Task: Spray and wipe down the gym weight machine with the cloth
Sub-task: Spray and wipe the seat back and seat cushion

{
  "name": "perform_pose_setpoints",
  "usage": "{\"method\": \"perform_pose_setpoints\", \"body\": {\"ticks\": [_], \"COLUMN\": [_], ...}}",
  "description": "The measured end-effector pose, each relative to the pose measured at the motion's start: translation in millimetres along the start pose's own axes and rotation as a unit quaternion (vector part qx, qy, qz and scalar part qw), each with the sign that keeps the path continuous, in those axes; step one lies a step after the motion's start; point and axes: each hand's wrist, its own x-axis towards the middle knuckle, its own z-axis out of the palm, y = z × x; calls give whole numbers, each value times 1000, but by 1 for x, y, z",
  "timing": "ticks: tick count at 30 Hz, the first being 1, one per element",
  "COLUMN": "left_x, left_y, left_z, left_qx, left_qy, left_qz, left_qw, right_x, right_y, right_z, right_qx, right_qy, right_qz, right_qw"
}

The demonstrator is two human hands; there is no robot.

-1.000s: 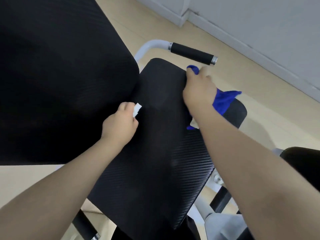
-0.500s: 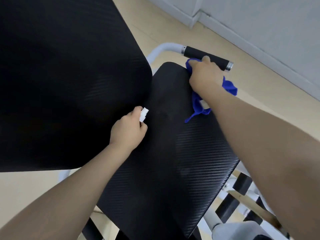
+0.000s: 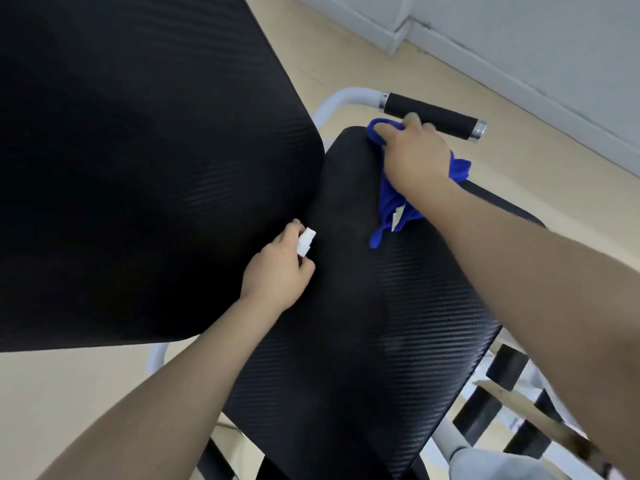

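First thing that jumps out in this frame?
The blue cloth under the right hand, pressed on the far end of the black seat pad beside the foam handle grip. At centre, the left hand grips a white spray nozzle.

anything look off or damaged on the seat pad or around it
Nothing stands out. The seat pad shows no tears or spills; the right hand presses the blue cloth on its far end, and the left hand grips a white spray nozzle.

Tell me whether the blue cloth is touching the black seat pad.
Touching. The head view shows the right hand pressing the blue cloth onto the black seat pad, its tail lying flat there.
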Motion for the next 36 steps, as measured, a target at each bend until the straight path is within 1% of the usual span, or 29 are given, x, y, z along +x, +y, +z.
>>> {"method": "perform_pose_setpoints", "body": {"ticks": [1, 2, 4, 6, 8, 9, 11, 12, 13, 16, 18, 21, 24, 26, 29, 31, 32, 33, 34, 35, 36], "left_x": [0, 1, -1, -5, -9, -11, -12, -12, -12, -12, -13, -16, -25, -32, -48, -58, -62, -67, -70, -73, -74], "left_y": [1, 1, 1, -2, -9, -13, -17, -18, -18, -18, -18, -17, -18, -22, -28, -32, -34, -37, -40, -43, -46], "left_z": [1, 3, 6, 6, 5, 5, 4, 3, 4, 6, 9, 11, 7, 3, 0, 0, 1, 2, 3, 5, 7], "left_qx": [-21, -45, -82, -69, -11, -6, -47, -69, -80, -86, -77, -87, -111, -102, -68, -28, -2, 25, 46, 60, 69], "left_qy": [5, 11, 17, 7, -20, -25, -27, -25, -24, -21, -25, -14, 12, 12, 0, -9, -16, -22, -26, -28, -30], "left_qz": [-8, -14, -30, -28, -7, -2, -4, -8, -10, -9, 0, 5, -5, 6, 37, 63, 73, 82, 89, 95, 102], "left_qw": [1000, 999, 996, 997, 1000, 1000, 999, 997, 996, 996, 997, 996, 994, 995, 997, 998, 997, 996, 995, 993, 992], "right_x": [-6, -16, -51, -91, -112, -110, -89, -73, -58, -35, -47, -82, -123, -157, -206, -209, -198, -184, -166, -147, -134], "right_y": [-10, -25, -59, -84, -88, -83, -63, -51, -34, 21, 32, 7, -23, -36, -43, -32, -20, -5, 14, 38, 63], "right_z": [2, 6, 16, 26, 29, 27, 18, 13, 9, 3, 9, 17, 24, 32, 45, 42, 36, 28, 19, 12, 5], "right_qx": [24, 45, 73, 82, 59, 50, 15, -5, -18, -22, 8, 93, 109, 102, 69, 26, 7, -3, -13, -26, -30], "right_qy": [-7, -18, -36, -69, -84, -81, -66, -50, -32, 32, 58, 44, 18, -4, -28, -41, -39, -34, -18, 4, 23], "right_qz": [20, 18, -32, -101, -165, -195, -232, -225, -191, -43, -23, -64, -92, -132, -266, -343, -348, -317, -254, -171, -88], "right_qw": [1000, 999, 996, 989, 981, 976, 970, 973, 981, 998, 998, 993, 990, 986, 961, 938, 937, 948, 967, 985, 995]}}
